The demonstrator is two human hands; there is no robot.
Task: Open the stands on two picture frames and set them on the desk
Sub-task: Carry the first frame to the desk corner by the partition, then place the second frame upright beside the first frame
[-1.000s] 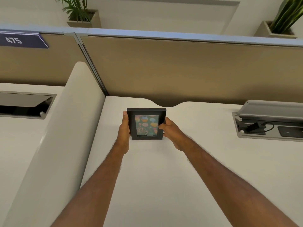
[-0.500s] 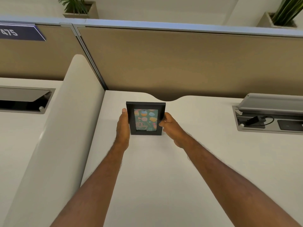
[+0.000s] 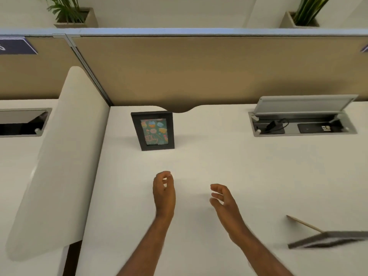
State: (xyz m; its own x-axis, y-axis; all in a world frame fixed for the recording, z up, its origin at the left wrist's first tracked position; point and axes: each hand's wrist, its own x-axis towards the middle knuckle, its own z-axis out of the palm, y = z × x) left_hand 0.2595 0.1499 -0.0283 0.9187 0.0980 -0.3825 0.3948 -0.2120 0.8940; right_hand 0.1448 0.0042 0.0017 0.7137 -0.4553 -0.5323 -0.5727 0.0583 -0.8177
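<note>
A small black picture frame [image 3: 153,130] with a colourful birthday picture stands upright by itself at the back left of the white desk [image 3: 199,160]. My left hand [image 3: 164,193] hovers nearer to me, fingers loosely curled, holding nothing. My right hand [image 3: 224,199] is beside it, fingers spread and empty. A second dark frame [image 3: 328,239] lies face down at the right edge of the view, its brown back stand [image 3: 303,224] sticking up at an angle.
A tan partition [image 3: 199,72] backs the desk and a white curved divider [image 3: 59,156] closes its left side. An open cable tray [image 3: 302,124] with a plugged charger sits at the back right. Potted plants [image 3: 69,10] stand behind the partition.
Both hands let go of the black frame and drew back toward me. The frame now stands alone on the desk. The view dropped, showing the second frame at the right.
</note>
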